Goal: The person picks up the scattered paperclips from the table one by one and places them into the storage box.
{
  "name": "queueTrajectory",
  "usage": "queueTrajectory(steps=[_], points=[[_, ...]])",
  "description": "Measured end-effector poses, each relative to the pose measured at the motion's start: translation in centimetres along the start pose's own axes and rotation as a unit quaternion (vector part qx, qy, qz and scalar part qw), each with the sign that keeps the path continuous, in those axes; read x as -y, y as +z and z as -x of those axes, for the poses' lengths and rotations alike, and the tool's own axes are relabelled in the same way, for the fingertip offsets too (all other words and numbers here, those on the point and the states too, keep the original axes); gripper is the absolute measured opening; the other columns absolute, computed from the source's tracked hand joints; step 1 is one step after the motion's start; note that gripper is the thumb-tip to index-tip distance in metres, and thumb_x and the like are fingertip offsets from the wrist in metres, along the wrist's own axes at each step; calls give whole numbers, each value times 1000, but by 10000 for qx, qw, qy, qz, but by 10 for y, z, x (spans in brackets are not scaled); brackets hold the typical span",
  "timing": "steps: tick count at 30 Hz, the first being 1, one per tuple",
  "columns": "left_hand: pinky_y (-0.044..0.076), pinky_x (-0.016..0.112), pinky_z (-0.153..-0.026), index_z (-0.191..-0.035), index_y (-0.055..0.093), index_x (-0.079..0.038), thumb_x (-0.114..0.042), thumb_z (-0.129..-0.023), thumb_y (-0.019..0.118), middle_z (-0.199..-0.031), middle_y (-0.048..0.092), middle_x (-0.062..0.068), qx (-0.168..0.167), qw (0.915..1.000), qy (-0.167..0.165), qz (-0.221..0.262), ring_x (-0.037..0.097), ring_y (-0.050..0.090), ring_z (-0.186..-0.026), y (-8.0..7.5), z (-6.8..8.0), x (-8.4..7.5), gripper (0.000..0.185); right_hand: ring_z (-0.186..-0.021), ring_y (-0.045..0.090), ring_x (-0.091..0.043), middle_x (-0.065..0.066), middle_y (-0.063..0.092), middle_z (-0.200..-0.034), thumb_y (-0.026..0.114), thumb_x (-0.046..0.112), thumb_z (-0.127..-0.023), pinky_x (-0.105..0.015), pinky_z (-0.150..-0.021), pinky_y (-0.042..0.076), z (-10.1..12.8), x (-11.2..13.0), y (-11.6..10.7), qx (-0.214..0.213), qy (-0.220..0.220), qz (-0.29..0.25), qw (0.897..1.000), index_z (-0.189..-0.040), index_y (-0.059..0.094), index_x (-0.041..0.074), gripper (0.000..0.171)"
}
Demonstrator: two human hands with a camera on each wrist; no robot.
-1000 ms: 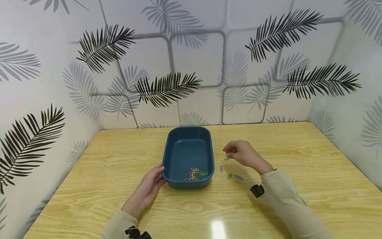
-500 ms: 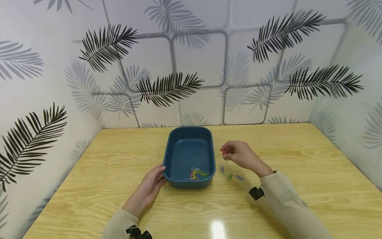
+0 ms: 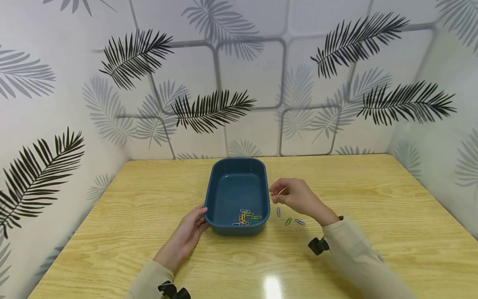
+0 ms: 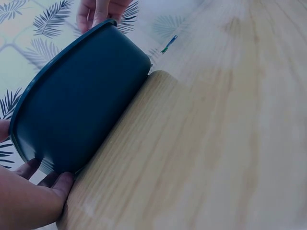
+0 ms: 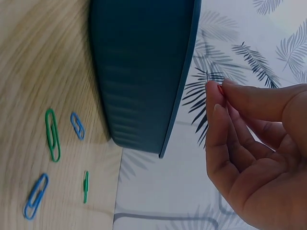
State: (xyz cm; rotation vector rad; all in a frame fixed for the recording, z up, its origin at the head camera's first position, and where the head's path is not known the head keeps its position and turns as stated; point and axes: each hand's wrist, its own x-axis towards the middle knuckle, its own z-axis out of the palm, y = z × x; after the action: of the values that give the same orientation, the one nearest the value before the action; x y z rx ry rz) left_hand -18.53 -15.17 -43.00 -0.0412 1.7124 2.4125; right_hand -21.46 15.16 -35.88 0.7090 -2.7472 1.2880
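A dark blue plastic box stands on the table with several coloured paper clips in its near end. My left hand holds the box at its near left corner, fingers on the rim and outer wall. Between thumb and index fingertip, my right hand pinches a small reddish paper clip, mostly hidden by the fingers. That hand is raised just right of the box's right rim. On the table below it lie a green paper clip, a blue paper clip and others.
The light wooden table reaches back to a wall with a leaf pattern. Wrist cameras are strapped over both sleeves. A light glare shows near the table's front.
My right hand has moved left toward the box, lifting the reddish paper clip from the table area beside the green one. The left hand stays at the box.
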Motion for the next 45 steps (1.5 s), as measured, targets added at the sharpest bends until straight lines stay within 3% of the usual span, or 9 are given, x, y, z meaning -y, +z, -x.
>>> queueTrajectory(steps=[6, 13, 27, 35, 45], points=[[42, 28, -93, -141, 37, 10, -15, -99, 46, -127, 53, 15, 37, 9999, 76, -55, 17, 51, -109, -1, 1, 0, 50, -76, 68, -30, -8, 65, -88, 69, -4, -85, -32, -65, 55, 0, 8, 7, 6, -179, -173, 9997, -99, 68, -4, 13], [42, 28, -92, -141, 37, 10, -15, -99, 47, -127, 54, 15, 9, 10000, 81, 9, 17, 52, -109, -3, 3, 0, 50, -73, 67, -22, -5, 66, -86, 71, -1, -85, -33, -62, 53, 0, 14, 16, 103, -150, -428, 9989, -97, 70, 1, 12], [42, 28, -94, -142, 36, 9, -14, -99, 45, -136, 46, 21, -3, 10000, 92, -32, 18, 51, -112, -6, 2, -2, 50, -80, 68, -33, -9, 63, -89, 65, -3, -89, -44, -66, 57, 1, 26, 36, 425, -85, -1005, 9940, -97, 68, -3, 8], [41, 29, -95, -143, 35, 9, -14, -99, 45, -134, 47, 20, 58, 10000, 66, -18, 18, 50, -112, -8, 1, -1, 50, -79, 68, -31, -6, 67, -85, 65, -1, -89, -44, -65, 56, 3, 29, 38, 416, -132, -951, 9945, -94, 68, -1, 5], [39, 31, -97, -142, 35, 10, -14, -100, 45, -136, 44, 22, 136, 9998, 99, -56, 21, 49, -114, -5, 0, -1, 50, -77, 69, -21, -4, 68, -84, 66, 1, -90, -40, -62, 57, 2, 27, 43, 720, -313, -746, 9941, -92, 67, 0, 3]])
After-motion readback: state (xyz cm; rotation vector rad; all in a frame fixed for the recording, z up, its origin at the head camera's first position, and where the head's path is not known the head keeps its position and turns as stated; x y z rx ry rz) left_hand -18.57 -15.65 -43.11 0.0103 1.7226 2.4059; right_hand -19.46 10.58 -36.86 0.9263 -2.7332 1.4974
